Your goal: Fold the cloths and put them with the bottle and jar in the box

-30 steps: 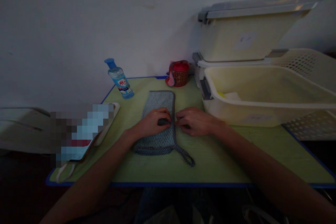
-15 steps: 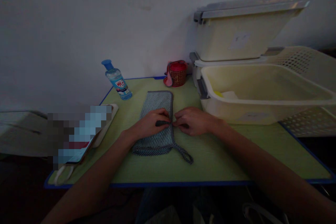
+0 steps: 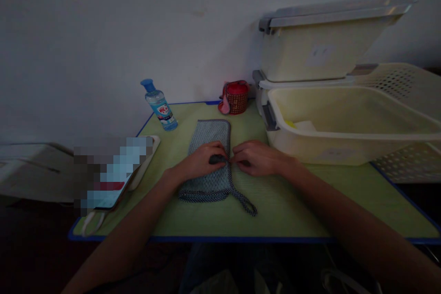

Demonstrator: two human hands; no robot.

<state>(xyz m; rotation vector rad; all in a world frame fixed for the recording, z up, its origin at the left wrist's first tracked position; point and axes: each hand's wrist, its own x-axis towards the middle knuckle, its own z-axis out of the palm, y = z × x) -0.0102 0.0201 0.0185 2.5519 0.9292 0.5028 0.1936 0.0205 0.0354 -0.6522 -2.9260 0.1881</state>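
A grey-blue mesh cloth [image 3: 210,134], folded into a long strip with a dark trim and a hanging loop [image 3: 245,203], lies flat in the middle of a green table [image 3: 285,206]. My left hand [image 3: 200,161] rests on its middle with fingers curled around a small dark item at the right edge. My right hand [image 3: 257,158] lies beside the cloth, fingertips pinched at the same edge.
A small water bottle [image 3: 160,106] and a red lidded cup [image 3: 236,96] stand at the back. Stacked cream plastic tubs [image 3: 347,140] fill the right side. A phone on a white tray [image 3: 113,172] lies at the left.
Both hands stay at the cloth's right edge with only tiny finger shifts. The view has wobbled slightly.
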